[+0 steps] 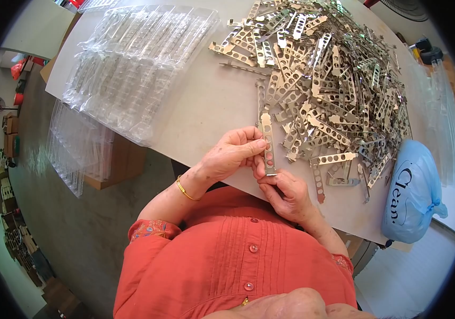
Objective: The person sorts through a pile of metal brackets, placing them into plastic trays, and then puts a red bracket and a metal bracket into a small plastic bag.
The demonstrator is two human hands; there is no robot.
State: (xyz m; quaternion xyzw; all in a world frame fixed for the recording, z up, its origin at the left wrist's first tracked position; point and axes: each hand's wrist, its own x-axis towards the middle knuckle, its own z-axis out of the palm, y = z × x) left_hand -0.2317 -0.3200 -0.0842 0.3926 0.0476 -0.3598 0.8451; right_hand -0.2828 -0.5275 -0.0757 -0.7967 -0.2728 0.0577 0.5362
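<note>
Your work surface is a pale table (211, 109), its near edge running across in front of your red shirt (238, 250). Clear trays (137, 61) cover its left part; a large pile (339, 95) of metal brackets spreads over the right, with a tied blue bag (410, 191) near the right corner. Lower down on the left, more trays (73, 143) stand by a brown box (124, 162), above a grey floor (126, 223). Boxes line the room's left side, and part of a fan (405, 8) shows at upper right.

The bracket (268, 138) you hold is over the table's near edge, left of the pile. Its long axis runs almost straight away from you, the far end leaning slightly left; the bent lip points toward you. Your left hand (232, 151) pinches it, thumb on the left edge. Your right hand (288, 194) has its fingertips at the lip, curled close together; whether they grip it, you cannot tell.
</note>
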